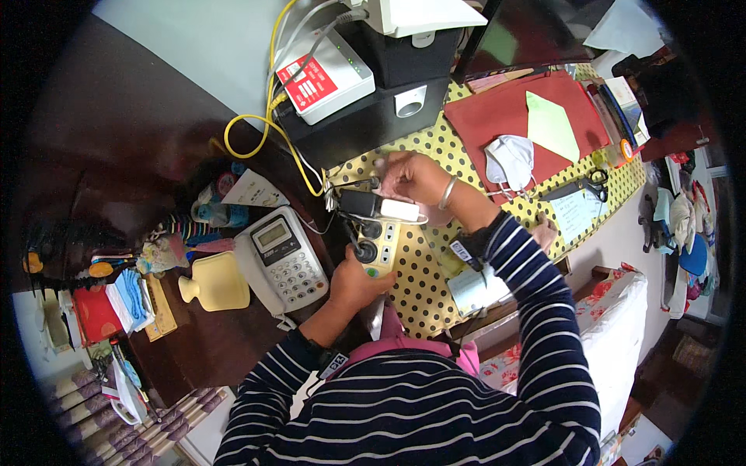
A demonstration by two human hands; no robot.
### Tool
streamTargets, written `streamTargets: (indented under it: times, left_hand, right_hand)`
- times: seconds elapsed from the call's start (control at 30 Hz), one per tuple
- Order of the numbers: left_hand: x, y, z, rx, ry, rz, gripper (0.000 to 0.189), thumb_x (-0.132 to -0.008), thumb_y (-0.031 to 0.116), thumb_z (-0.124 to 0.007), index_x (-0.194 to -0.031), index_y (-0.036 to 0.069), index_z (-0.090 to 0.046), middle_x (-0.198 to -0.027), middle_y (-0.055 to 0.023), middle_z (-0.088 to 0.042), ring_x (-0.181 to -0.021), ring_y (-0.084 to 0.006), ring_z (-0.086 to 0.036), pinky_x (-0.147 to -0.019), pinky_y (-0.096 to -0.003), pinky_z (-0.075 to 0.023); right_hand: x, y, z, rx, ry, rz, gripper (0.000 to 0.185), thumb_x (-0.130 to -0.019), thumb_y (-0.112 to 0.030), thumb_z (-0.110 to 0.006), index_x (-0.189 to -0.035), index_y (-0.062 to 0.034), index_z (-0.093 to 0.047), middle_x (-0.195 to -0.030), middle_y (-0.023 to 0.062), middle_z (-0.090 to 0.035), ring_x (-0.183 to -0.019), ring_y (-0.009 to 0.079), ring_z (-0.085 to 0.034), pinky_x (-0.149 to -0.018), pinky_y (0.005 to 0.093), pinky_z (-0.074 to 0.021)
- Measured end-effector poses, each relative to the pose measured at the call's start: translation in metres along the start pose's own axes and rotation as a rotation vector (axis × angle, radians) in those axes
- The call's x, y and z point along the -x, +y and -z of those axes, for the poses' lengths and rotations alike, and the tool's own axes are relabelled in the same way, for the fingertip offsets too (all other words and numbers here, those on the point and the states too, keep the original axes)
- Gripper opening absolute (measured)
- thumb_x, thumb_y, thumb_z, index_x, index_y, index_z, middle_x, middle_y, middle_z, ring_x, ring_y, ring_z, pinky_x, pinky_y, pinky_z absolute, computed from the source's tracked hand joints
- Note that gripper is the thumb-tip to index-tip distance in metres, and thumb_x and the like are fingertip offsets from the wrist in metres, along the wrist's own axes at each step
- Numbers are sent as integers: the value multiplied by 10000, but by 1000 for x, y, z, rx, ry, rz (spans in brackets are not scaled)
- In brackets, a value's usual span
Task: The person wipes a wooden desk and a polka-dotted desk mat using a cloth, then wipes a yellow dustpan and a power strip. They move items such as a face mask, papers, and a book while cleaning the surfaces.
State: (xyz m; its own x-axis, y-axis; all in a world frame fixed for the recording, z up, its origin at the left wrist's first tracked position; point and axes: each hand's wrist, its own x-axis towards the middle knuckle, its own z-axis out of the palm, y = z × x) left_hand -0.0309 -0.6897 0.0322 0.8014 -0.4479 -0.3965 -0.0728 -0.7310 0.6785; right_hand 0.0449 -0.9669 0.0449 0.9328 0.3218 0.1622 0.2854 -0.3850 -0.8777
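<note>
My left hand grips the near end of a cream power strip, its thumb lying along the edge beside a green button. Black round plugs sit in the strip, and a cable runs off from them. Farther along it are a black power adapter and a white adapter. Just beyond these, my right hand is bent over a thin pinkish cloth, pinched in the fingers and partly hidden by the hand. A bangle circles that wrist.
A desk telephone and a yellow hot-water bottle lie left. Behind stands a white router with yellow cable on a black box. Right, on polka-dot cloth, are a face mask, red folder and scissors.
</note>
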Motion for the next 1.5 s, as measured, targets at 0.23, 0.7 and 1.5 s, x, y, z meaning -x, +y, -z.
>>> streamTargets:
  times: [0.23,0.7,1.5]
  left_hand:
    - [-1,-2,-2,-121,12,45,1134,-645,511,-869,-1408,-153,-355,-1021,-302,-706,-939,-436,-717,-835,-466,-588]
    - [0,-5,-2,-152,-9,74,1167,-638,511,-879,-1421,-173,-348,-1043,-295,-705,-944,-426,-719,-820,-456,-590]
    - [3,10,4,-92,27,45,984,-659,474,-861,-1350,-64,-411,-1042,-280,-711,-971,-432,-710,-861,-472,-576]
  right_hand:
    - [5,13,46,147,-204,-25,183,-811,42,-711,-973,-29,-757,-929,97,-686,-874,237,-683,-771,338,-539]
    - [22,-2,29,32,-72,51,96,-782,30,-706,-838,-47,-717,-928,108,-628,-869,287,-643,-750,356,-508]
    - [41,-27,10,302,138,-40,130,-806,-9,-746,-930,-33,-716,-928,122,-634,-887,319,-647,-762,387,-517]
